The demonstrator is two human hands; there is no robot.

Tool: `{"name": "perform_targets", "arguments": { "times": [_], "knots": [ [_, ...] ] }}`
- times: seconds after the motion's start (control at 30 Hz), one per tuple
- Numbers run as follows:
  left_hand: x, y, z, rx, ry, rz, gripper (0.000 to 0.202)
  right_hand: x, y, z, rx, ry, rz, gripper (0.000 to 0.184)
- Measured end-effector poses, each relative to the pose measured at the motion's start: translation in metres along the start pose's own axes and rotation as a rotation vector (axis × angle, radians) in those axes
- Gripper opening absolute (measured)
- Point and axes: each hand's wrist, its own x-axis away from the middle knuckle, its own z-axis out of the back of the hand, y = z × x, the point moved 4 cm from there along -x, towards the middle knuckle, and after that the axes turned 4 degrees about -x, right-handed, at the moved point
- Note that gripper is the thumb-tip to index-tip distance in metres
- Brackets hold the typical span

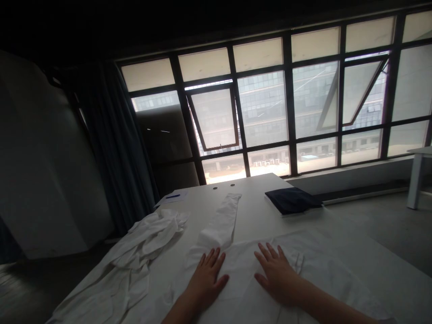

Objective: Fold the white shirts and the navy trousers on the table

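My left hand (pixel 205 279) lies flat, fingers spread, on a white garment (pixel 313 261) spread across the near part of a white table (pixel 256 189). My right hand (pixel 275 272) rests flat beside it on the same cloth, fingers stretched out. A long white sleeve or strip of the cloth (pixel 224 220) runs away from my left hand toward the table's far end. Neither hand grips anything.
A crumpled heap of white cloth (pixel 135 256) lies on the table's left side. A folded dark garment (pixel 293 200) sits on the far right of the table. A paper with a blue pen (pixel 173 196) lies at the far left corner. Windows and a dark curtain stand behind.
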Motion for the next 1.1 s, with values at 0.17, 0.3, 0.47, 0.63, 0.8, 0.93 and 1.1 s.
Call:
{"name": "perform_targets", "arguments": {
  "times": [0.17, 0.3, 0.47, 0.63, 0.8, 0.93, 1.1],
  "knots": [
    [0.007, -0.010, -0.004, -0.017, -0.017, 0.033, 0.073, -0.016, -0.018, -0.012, -0.062, -0.037, 0.045, 0.076],
    [0.010, -0.046, -0.005, -0.028, -0.052, 0.153, 0.081, -0.017, -0.012, -0.013, -0.078, -0.041, 0.066, 0.074],
    [-0.006, -0.097, -0.009, -0.034, -0.060, 0.375, 0.083, -0.014, -0.014, -0.010, -0.065, -0.034, 0.065, 0.073],
    [-0.039, -0.104, 0.004, -0.052, 0.071, 0.513, 0.071, -0.014, -0.017, -0.009, -0.056, -0.022, 0.061, 0.072],
    [-0.077, -0.074, 0.025, -0.029, 0.265, 0.418, 0.056, -0.014, -0.015, -0.009, -0.069, -0.017, 0.081, 0.069],
    [-0.099, -0.050, 0.030, 0.019, 0.348, 0.326, 0.047, -0.014, -0.012, -0.011, -0.087, -0.022, 0.084, 0.068],
    [-0.107, -0.053, 0.019, 0.047, 0.294, 0.371, 0.049, -0.014, -0.012, -0.010, -0.101, -0.028, 0.085, 0.068]
  ]
}}
